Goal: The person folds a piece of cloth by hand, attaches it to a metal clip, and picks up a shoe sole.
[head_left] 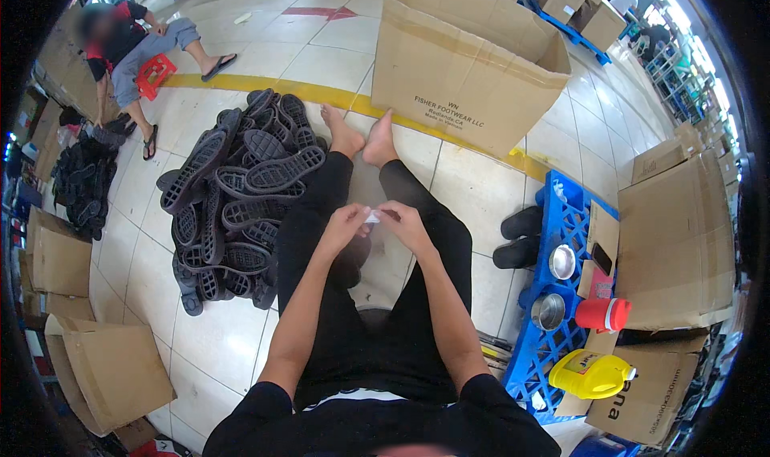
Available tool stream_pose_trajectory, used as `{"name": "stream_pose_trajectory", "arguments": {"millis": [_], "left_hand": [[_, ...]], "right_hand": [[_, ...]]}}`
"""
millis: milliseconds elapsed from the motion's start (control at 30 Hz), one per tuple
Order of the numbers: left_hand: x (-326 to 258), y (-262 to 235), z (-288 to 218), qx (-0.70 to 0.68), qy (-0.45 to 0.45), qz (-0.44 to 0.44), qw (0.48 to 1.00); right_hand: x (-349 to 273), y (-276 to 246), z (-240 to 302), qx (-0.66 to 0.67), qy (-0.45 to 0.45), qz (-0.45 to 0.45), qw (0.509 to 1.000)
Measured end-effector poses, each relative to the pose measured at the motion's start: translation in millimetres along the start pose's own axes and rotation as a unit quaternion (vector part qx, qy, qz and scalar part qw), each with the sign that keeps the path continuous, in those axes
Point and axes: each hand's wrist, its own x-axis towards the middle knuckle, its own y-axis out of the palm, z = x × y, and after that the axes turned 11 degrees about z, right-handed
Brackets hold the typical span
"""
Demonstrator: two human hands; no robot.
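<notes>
Small white scrap (373,215)
Thin, pale and crumpled-looking, it sits pinched between both thumbs and fingertips, above the lap; details unclear.

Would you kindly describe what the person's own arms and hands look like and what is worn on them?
Both forearms are bare from above the elbow down. Short black sleeves cover the upper arms, the left sleeve and the right sleeve. The left hand and right hand are bare, with no gloves; no watch or bracelet shows.

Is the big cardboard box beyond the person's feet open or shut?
Open. The cardboard box has its top flaps up and its inner walls show; whether anything is inside cannot be told.
</notes>
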Motion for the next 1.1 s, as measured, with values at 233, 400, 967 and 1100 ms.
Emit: {"name": "stream_pose_trajectory", "arguments": {"millis": [233,400,967,1100], "left_hand": [[-1.8,7.1,-3.8,-0.054,0.050,0.038,0.997],[-4.2,12.2,-12.1,-0.061,0.079,0.020,0.995],[-4.9,8.3,-15.7,-0.182,0.014,0.009,0.983],[-7.0,7.0,-14.3,-0.144,0.031,0.005,0.989]], "right_hand": [[0.4,-3.5,-10.4,0.049,0.055,-0.003,0.997],[0.6,-7.2,-6.0,0.070,0.123,0.020,0.990],[-2.2,-6.3,7.1,-0.066,-0.046,0.017,0.997],[-0.3,-1.9,12.7,-0.069,-0.083,0.016,0.994]]}}
